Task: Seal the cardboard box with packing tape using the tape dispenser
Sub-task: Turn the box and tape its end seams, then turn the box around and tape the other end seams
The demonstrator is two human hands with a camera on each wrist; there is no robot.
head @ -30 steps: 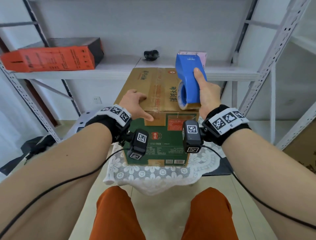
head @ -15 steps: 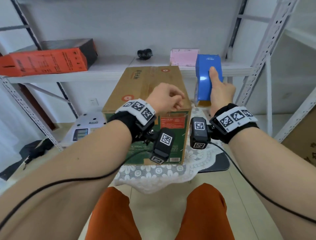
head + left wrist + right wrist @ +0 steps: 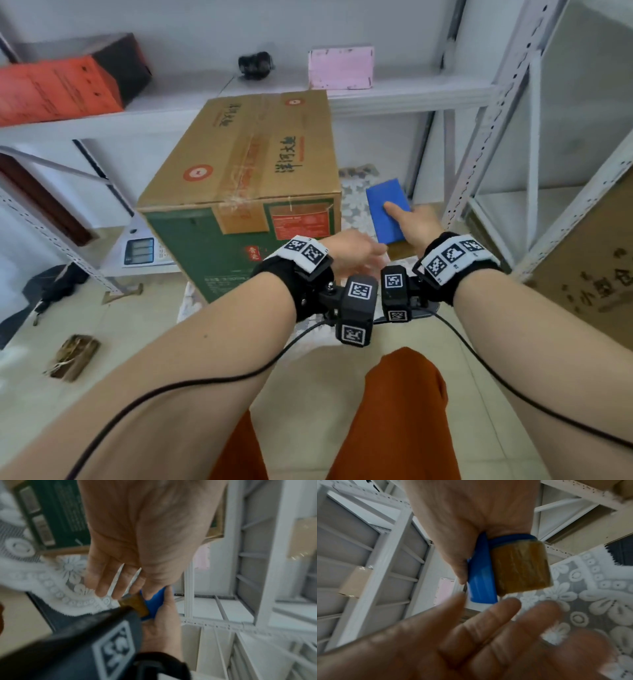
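The cardboard box (image 3: 246,164) stands on a lace cloth, brown on top with green sides, and a strip of clear tape runs along its top seam and down the near face. Low at the box's right side, my right hand (image 3: 400,219) grips the blue tape dispenser (image 3: 387,212). The right wrist view shows the dispenser (image 3: 481,577) with its brown tape roll (image 3: 520,566). My left hand (image 3: 373,255) hovers just left of the dispenser with straight fingers (image 3: 102,582), holding nothing. It is blurred.
A white shelf behind the box carries an orange carton (image 3: 58,89), a pink box (image 3: 340,66) and a small black object (image 3: 255,65). White shelving uprights (image 3: 486,113) stand to the right, beside another cardboard carton (image 3: 589,274). A scale (image 3: 140,246) lies at lower left.
My right hand brought the dispenser off the box top and down beside the box's right side. My left hand left the box top and moved right toward the dispenser.
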